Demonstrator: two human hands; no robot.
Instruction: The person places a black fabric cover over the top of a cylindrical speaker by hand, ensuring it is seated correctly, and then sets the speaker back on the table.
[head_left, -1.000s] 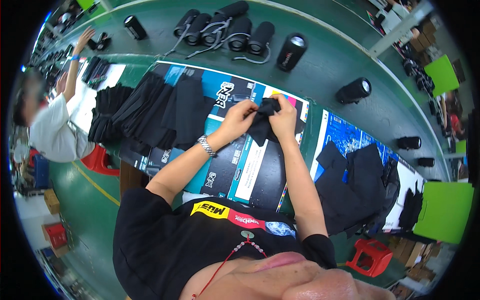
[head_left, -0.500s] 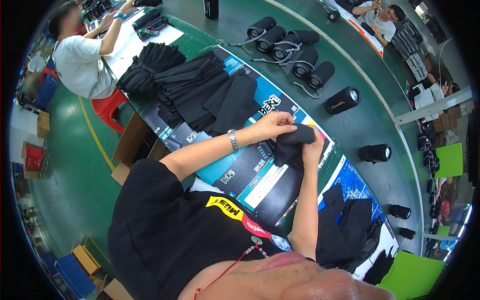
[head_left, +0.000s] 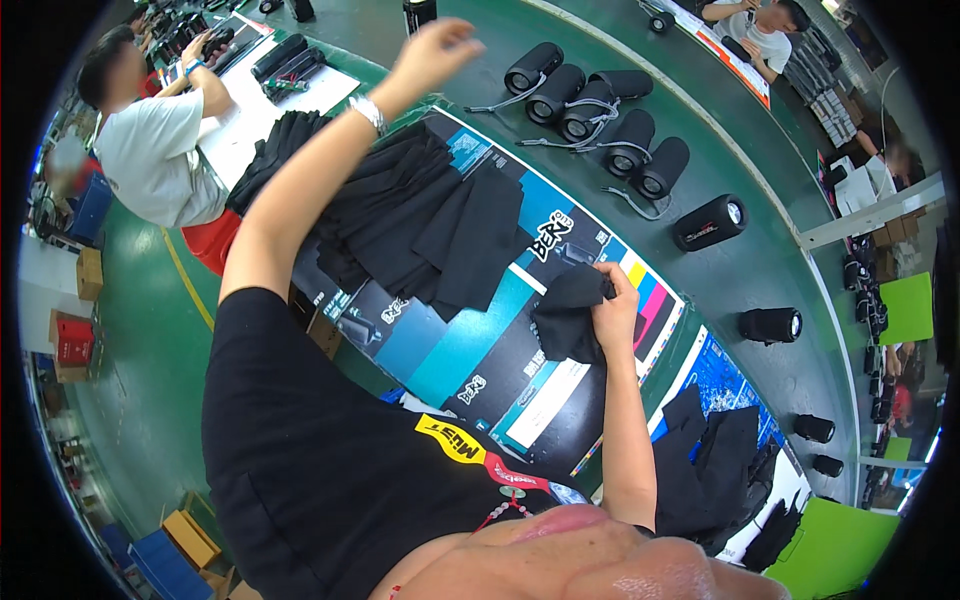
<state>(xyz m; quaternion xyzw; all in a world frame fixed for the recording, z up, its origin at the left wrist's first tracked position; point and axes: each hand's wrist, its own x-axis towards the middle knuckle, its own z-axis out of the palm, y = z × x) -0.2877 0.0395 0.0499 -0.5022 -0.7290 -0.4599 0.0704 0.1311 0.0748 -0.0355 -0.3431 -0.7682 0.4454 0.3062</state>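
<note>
My right hand (head_left: 616, 312) grips a black cloth sleeve (head_left: 568, 318) by its edge, with the fabric hanging in loose folds above the printed sheets on the table. Far off at the top, my left hand (head_left: 436, 62) is stretched out at arm's length with loosely bent fingers and nothing in it. Close beyond it stands a black cylindrical speaker (head_left: 420, 12), partly cut off by the picture's edge. A fanned stack of black cloth sleeves (head_left: 425, 225) lies on the table under and beside my left forearm.
Several black speakers with grey cords (head_left: 585, 105) lie on the green conveyor belt; single speakers (head_left: 712, 222) lie further right. More black cloth (head_left: 705, 440) rests at the near right. A co-worker in a white shirt (head_left: 155, 150) sits at the left, near a red stool (head_left: 210, 240).
My left hand has let go of the cloth sleeve and swung up and away toward the belt. My right hand keeps hold of the sleeve, which now sags.
</note>
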